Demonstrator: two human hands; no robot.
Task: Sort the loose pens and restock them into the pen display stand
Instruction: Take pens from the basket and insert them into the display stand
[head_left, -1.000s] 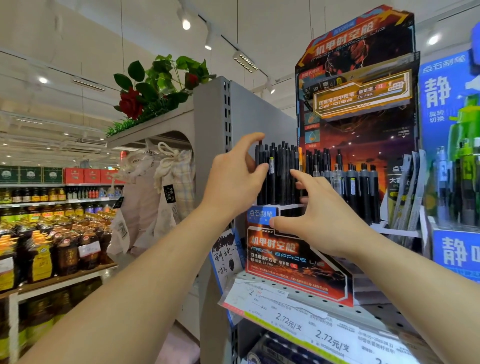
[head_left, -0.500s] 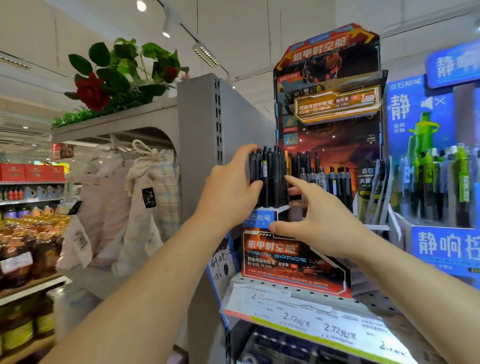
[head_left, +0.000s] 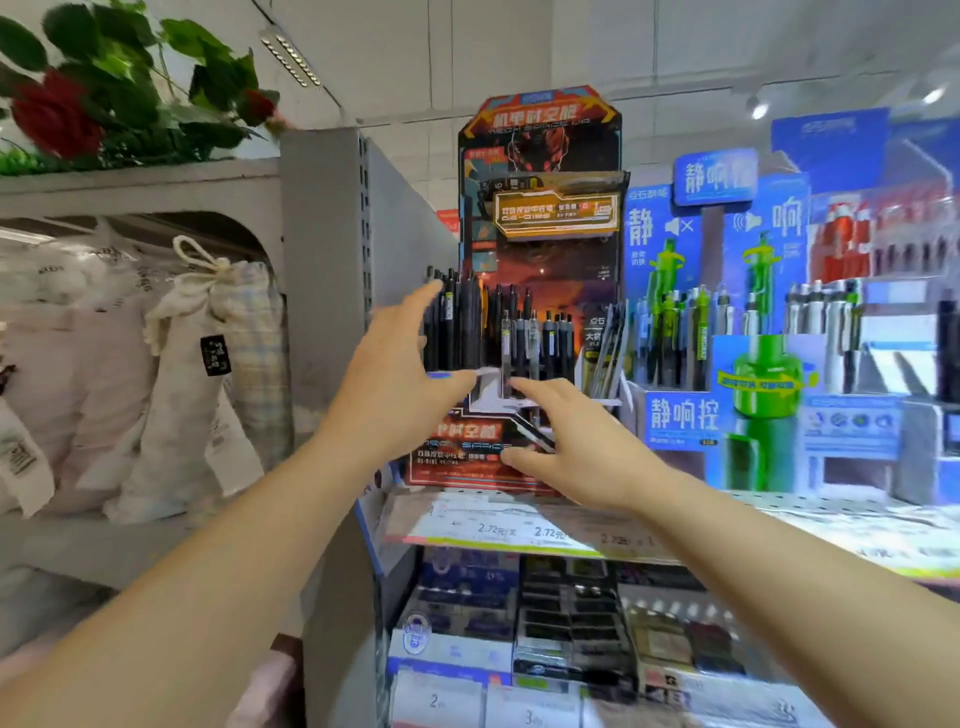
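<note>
Nearest the camera, two bare forearms reach up from the bottom corners toward a shelf edge (head_left: 519, 535) lined with price strips. Beyond that edge, the left hand (head_left: 395, 384) spreads with straight fingers and holds nothing, its fingertips up beside the left side of a row of black pens (head_left: 460, 325); motion blur makes it unclear whether they touch. The right hand (head_left: 576, 447) is also spread and empty, fingers loosely extended in front of the lower panel of the pen display stand (head_left: 540, 218), with a clear gap between the two hands. The pens stand upright in the stand's tiers, long axes vertical, clicker ends up; their lower halves are hidden by the tier fronts and the hands. A grey upright post (head_left: 322, 312) bounds the stand closely on the left, and a blue pen display (head_left: 717, 332) crowds it on the right. Farther left hang pale cloth bags (head_left: 208, 374), with a red artificial flower (head_left: 57, 117) above, cut by the frame edge.
</note>
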